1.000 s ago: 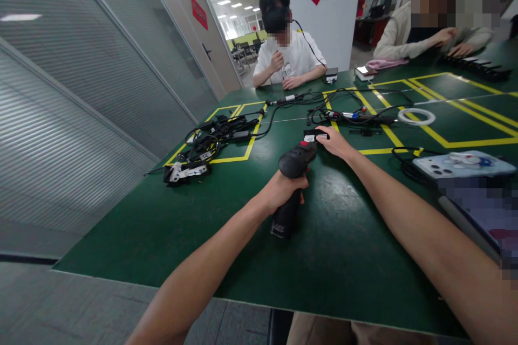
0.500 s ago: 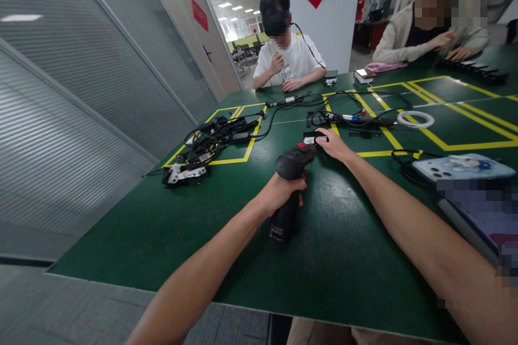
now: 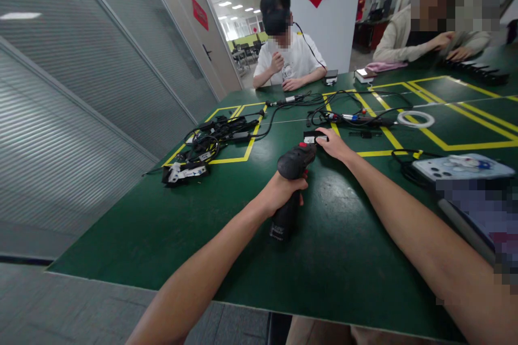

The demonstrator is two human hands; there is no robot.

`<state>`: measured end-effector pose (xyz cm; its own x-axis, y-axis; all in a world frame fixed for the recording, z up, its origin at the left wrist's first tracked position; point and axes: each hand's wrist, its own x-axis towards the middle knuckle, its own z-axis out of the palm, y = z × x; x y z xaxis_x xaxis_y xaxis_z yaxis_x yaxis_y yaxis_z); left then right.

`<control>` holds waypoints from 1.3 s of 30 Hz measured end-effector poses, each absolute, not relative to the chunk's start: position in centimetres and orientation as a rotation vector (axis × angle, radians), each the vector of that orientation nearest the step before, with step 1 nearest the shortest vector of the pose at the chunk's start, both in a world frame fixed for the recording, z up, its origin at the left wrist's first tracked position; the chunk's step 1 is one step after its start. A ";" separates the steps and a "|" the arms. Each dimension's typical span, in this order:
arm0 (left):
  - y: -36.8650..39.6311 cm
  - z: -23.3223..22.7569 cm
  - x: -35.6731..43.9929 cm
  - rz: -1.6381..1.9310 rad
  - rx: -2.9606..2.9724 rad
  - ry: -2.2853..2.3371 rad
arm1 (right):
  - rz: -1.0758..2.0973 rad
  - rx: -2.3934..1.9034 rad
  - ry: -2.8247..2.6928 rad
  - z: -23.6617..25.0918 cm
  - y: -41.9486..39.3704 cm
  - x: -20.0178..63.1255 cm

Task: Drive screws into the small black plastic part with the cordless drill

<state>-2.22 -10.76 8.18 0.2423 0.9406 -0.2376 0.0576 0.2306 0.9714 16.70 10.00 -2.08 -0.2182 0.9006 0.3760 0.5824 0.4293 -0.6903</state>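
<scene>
A black cordless drill (image 3: 296, 161) with a red button on top is in my left hand (image 3: 285, 191), its fingers wrapped round the grip. The drill points away from me, and its front end meets a small black part with a white label (image 3: 309, 139). That part is pinched in the fingers of my right hand (image 3: 332, 144), just above the table. The drill's body hides its tip, so I cannot tell whether the bit touches the part.
Tangled black cables (image 3: 226, 132) lie left of centre, beside a black-and-white piece (image 3: 184, 173). Further back rest a cable with a blue section (image 3: 352, 118) and a white ring (image 3: 415, 119). A phone (image 3: 461, 166) lies at right. Two people sit across the green table (image 3: 162, 232).
The drill and my left hand have shifted very slightly to the right. My right hand keeps its place on the black part.
</scene>
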 end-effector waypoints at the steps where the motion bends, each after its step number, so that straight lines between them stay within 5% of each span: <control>1: -10.8 8.1 -2.3 0.845 1.162 1.145 | 0.524 -1.255 -1.921 -2.1 10.0 16.7; 27: -11.9 8.0 -3.1 0.822 1.262 1.121 | 0.544 -1.200 -1.860 -2.4 10.1 16.7; 39: -14.2 11.5 -3.8 0.495 1.898 1.377 | 0.670 -1.179 -1.814 -1.4 9.7 16.9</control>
